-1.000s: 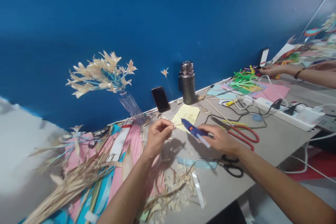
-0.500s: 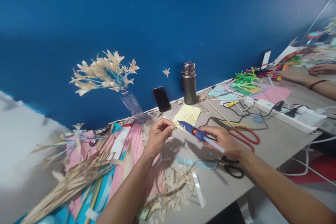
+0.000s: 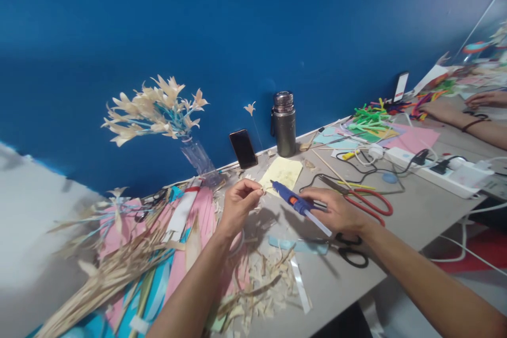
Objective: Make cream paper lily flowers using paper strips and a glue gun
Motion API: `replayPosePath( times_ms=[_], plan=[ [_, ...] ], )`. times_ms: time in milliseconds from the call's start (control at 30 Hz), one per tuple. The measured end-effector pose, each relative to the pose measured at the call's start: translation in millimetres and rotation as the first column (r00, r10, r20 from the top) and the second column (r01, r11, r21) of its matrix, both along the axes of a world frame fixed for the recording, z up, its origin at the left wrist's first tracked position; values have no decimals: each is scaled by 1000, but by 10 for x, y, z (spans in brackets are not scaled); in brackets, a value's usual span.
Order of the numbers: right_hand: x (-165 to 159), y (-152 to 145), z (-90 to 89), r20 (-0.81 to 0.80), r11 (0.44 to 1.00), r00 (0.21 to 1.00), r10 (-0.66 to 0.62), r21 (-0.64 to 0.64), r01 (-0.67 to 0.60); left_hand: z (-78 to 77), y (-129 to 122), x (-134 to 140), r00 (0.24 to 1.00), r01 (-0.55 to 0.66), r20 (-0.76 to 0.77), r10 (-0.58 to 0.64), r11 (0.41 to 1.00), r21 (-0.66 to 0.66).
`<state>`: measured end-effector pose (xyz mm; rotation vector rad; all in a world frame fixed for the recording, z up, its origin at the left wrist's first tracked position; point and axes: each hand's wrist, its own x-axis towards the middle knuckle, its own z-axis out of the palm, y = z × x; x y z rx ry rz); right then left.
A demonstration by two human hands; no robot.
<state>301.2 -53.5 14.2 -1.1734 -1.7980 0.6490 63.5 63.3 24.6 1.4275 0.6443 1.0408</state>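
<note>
My right hand (image 3: pixel 336 214) is wrapped round a blue glue gun (image 3: pixel 291 198), a translucent glue stick (image 3: pixel 320 223) poking out of its back end. The gun's nozzle points up and left, close to the fingertips of my left hand (image 3: pixel 242 203). Those fingers are pinched together on a small pale piece, too small to make out. Just beyond the nozzle lies a yellow paper sheet (image 3: pixel 282 173) with stains on it. Red-handled scissors (image 3: pixel 368 203) rest to the right of my right hand, and a black-handled pair (image 3: pixel 352 256) is partly hidden below it.
Pale scraps (image 3: pixel 265 296) and a husk bundle (image 3: pixel 106 274) spread in front and left. Behind stand a bottle of husk flowers (image 3: pixel 198 158), a phone (image 3: pixel 243 149) and a flask (image 3: pixel 284 127). A power strip (image 3: pixel 431 174) with cables lies right; another person's hand (image 3: pixel 439 111) is beyond.
The glue gun's rear end has swung slightly left and down, and its nozzle has shifted a little. My left hand keeps its pinch in nearly the same place.
</note>
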Motion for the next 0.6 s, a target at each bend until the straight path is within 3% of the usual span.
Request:
replayPosePath(
  times_ms=[167,300,400,500,600],
  plan=[
    [67,70,-16,260,998,964,-60,-1,62,3,14,-10,998,9,63,-6,999,-40],
    [-39,145,-48,567,995,821,-70,-20,99,30,-15,2,995,32,99,-23,995,-91],
    [-78,210,-132,671,987,735,-99,-30,160,78,-71,7,992,42,119,-28,993,-111],
    [-101,229,-176,607,986,782,-144,23,164,138,-144,24,992,31,124,-18,994,-101],
    [-258,194,-95,240,975,945,-222,70,211,191,-215,63,992,15,129,-4,996,-88]
  ],
)
